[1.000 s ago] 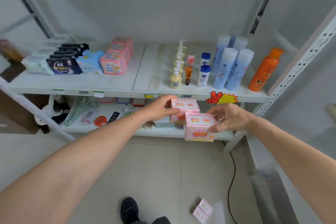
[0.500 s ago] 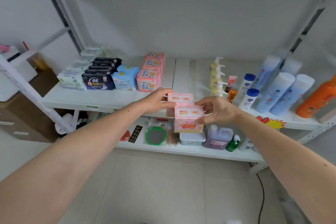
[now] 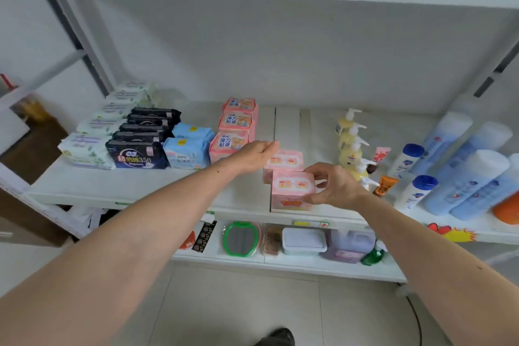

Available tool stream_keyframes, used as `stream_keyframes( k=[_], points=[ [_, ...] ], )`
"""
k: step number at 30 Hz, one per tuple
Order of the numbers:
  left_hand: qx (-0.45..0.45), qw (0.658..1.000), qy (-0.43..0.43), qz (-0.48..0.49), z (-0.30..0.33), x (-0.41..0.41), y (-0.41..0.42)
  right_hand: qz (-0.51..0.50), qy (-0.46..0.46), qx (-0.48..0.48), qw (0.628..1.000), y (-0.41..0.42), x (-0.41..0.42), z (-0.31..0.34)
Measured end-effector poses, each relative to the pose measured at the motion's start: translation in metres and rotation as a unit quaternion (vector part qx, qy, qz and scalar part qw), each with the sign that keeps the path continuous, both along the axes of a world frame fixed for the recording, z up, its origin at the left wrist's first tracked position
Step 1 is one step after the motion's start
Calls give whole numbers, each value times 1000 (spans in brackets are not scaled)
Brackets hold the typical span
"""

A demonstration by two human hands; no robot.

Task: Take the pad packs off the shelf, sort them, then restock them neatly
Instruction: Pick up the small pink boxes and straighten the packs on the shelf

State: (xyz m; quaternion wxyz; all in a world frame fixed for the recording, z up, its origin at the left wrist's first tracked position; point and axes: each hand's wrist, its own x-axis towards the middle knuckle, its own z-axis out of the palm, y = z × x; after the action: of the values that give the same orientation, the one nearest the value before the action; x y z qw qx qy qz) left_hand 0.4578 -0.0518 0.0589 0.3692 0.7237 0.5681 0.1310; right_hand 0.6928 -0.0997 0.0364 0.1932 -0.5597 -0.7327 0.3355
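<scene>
2 pink pad packs sit on the shelf (image 3: 140,188), one behind the other. The right hand (image 3: 334,187) pinches the front pack (image 3: 292,191); the left hand (image 3: 257,153), fingers relaxed, hovers beside the rear pack (image 3: 285,160).

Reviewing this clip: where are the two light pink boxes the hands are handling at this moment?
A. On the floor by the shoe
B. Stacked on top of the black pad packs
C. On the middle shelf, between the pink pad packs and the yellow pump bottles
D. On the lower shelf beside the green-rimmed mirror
C: both light pink boxes stand on the middle shelf, right of the pink pad packs and left of the yellow pump bottles.
</scene>
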Motion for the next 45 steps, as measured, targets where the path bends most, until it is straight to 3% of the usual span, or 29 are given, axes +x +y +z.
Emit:
stream_keyframes(
  k=[5,11,21,28,32,38,45],
  points=[
    [-16,997,67,24,-7,7,51,4,-19,4,1000,42,-2,-18],
    [-21,990,139,-11,-30,15,87,-12,-24,12,1000,73,-4,-50],
    [-61,990,122,-42,-62,13,122,6,-56,-29,998,111,-5,-79],
    [45,968,191,-157,-57,-5,135,58,-94,52,993,116,-2,-81],
    [50,952,215,-212,-65,-10,141,98,-114,83,985,118,-4,-96],
    [54,957,208,-194,-62,-7,159,74,-124,97,985,138,-12,-101],
    [105,932,271,-216,-69,-9,199,52,-149,90,983,177,-28,-91]
  ],
)
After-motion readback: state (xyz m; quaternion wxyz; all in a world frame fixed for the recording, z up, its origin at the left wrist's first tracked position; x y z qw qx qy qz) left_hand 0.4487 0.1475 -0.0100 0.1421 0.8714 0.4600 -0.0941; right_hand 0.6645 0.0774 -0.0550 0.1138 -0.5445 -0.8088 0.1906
